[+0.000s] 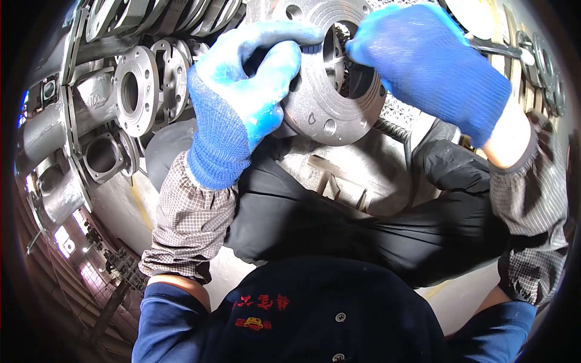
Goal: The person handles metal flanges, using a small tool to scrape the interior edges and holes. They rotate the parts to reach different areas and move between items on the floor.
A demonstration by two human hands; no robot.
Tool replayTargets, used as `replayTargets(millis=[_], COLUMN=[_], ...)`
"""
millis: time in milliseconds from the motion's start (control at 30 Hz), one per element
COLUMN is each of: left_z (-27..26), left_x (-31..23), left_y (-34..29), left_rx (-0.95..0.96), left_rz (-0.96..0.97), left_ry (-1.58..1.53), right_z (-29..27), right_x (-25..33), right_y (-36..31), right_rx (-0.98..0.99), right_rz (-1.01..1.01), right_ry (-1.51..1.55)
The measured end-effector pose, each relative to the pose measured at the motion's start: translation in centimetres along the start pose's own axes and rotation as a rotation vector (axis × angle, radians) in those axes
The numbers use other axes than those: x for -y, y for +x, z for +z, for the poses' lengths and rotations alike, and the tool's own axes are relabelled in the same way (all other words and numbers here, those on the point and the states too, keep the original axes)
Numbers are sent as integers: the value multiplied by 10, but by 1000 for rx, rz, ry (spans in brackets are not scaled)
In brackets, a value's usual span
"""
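A grey cast-metal flange (331,118), round, with bolt holes and a wide central bore, stands in front of me at the top middle. My left hand (245,78), in a blue coated glove, grips its left side. The index finger lies over the flange's face, with the thumb bent below it. At the bore's right edge is my right hand (417,57), also gloved in blue and closed, slightly blurred. Its fingertips reach toward the opening, and what they hold, if anything, is hidden. Inside the bore, metal parts show dimly.
Several flanged metal castings (134,91) are stacked on the left. A dark rod (496,48) with a pale end juts out right of my right hand. More metal rings (544,60) stand at the far right. A grey metal piece (339,178) lies between my black-trousered legs (363,236).
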State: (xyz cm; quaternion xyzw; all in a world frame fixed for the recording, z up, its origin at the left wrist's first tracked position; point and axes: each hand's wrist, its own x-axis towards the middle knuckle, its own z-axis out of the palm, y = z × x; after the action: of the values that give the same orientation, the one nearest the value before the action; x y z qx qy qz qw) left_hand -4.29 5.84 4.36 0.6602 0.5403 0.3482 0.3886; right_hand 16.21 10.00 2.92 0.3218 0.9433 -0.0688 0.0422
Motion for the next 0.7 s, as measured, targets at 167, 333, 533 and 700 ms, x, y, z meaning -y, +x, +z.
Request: replayTargets(millis=[167, 333, 533, 700], left_z=[-4, -4, -30, -47], left_x=[1, -8, 38, 107], left_y=[-1, 4, 5, 5], left_rx=[-61, -102, -97, -94], left_rz=[-94, -214, 141, 374], left_ry=[-88, -26, 61, 739], right_z=[-10, 46, 104, 88], right_x=[-33, -51, 8, 37], right_y=[-55, -53, 3, -1], right_rx=[-67, -404, -212, -332], right_rz=[335, 745, 1124, 1061], right_ry=[537, 1038, 1784, 1623])
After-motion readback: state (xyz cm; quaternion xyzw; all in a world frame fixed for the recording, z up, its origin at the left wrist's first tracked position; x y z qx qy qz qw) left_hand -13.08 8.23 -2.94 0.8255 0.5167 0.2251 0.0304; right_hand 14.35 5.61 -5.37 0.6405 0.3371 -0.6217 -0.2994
